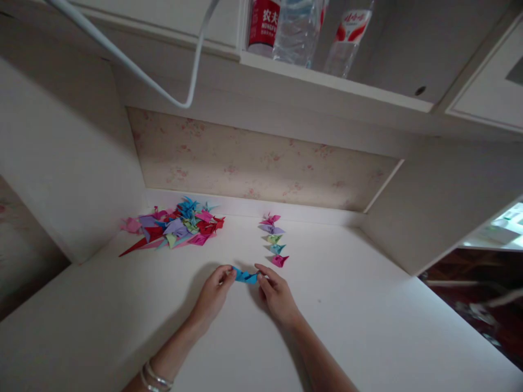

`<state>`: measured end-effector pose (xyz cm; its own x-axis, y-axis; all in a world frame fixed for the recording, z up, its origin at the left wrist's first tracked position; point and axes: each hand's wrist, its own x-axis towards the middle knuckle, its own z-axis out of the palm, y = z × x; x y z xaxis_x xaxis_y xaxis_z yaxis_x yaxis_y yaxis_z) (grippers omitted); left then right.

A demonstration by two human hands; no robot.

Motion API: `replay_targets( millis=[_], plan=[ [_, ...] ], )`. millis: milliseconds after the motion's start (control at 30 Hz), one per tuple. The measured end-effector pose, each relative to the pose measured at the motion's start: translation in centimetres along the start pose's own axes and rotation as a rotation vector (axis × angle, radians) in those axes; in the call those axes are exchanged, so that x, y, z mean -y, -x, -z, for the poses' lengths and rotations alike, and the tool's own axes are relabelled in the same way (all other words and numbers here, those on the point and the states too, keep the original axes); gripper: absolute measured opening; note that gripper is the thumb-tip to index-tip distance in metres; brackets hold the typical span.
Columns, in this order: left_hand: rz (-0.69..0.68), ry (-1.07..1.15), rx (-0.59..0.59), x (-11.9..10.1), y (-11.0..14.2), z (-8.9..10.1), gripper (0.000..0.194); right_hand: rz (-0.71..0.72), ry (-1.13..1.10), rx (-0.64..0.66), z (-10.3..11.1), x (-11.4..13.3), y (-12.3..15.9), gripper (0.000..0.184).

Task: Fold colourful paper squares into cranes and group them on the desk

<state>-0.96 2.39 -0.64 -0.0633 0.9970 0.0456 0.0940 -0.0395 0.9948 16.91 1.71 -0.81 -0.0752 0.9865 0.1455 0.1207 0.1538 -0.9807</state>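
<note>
A blue folded-paper crane is stretched between my two hands, just over the white desk. My left hand pinches its left end between thumb and fingers. At the opposite end, the thumb and fingers of my right hand are closed on the paper, with the index finger reaching forward. Beyond the right hand, several small paper cranes in pink, green, teal and purple stand in a column. Farther left lies a heap of colourful paper cranes, some folded flat and overlapping.
The white desk sits in a nook with side panels and a floral back wall. Overhead, a shelf holds plastic bottles. A white cable or bar hangs at upper left. The desk's right edge drops to the floor.
</note>
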Motion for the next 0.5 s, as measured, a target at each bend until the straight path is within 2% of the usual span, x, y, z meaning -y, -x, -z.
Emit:
replay_targets(
  millis=[67,167,300,500],
  plan=[
    [-0.017,-0.019,0.040,0.1,0.0,0.1,0.039,-0.021,-0.039,0.030,0.0,0.0,-0.2,0.047],
    [-0.034,-0.038,0.066,0.1,0.2,0.1,0.038,-0.049,-0.084,-0.005,0.0,-0.4,-0.6,0.048],
    [0.016,-0.027,0.108,-0.5,0.4,0.1,0.040,-0.064,-0.108,-0.048,0.0,-0.8,-0.7,0.045],
    [0.063,-0.006,0.053,-1.4,0.8,0.2,0.044,-0.077,-0.173,-0.073,-0.2,-0.3,-0.9,0.050]
  ],
)
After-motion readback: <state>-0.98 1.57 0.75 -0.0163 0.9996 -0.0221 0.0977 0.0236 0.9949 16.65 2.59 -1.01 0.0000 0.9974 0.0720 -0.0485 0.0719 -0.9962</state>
